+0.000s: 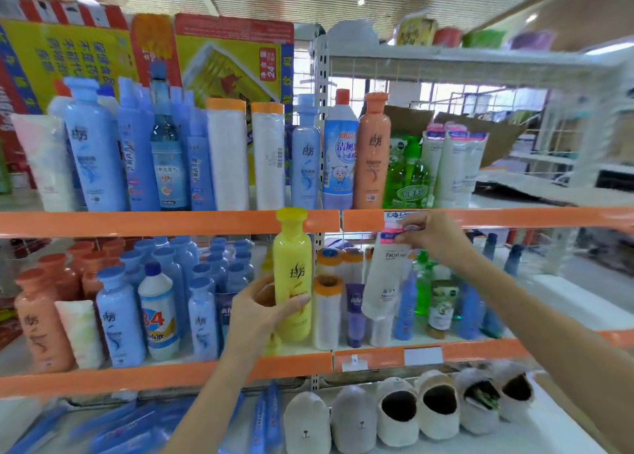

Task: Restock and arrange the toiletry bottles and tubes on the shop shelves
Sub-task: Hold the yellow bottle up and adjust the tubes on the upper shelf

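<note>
Yellow bottle [292, 275], yellow cap, dark script. White tube [385, 278] marked "Facial", pink-and-blue band near its top. Orange shelf edges [137, 223]. Upper row: pale blue bottles [94, 151], one orange bottle [372, 151], green pump bottle [408, 175]. Below: grey-white slippers [398, 412], dark inside; one seems bear-faced, blurred.

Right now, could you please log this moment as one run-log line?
left hand: grips yellow bottle | right hand: pinches white facial tube by cap | both before middle shelf
</note>
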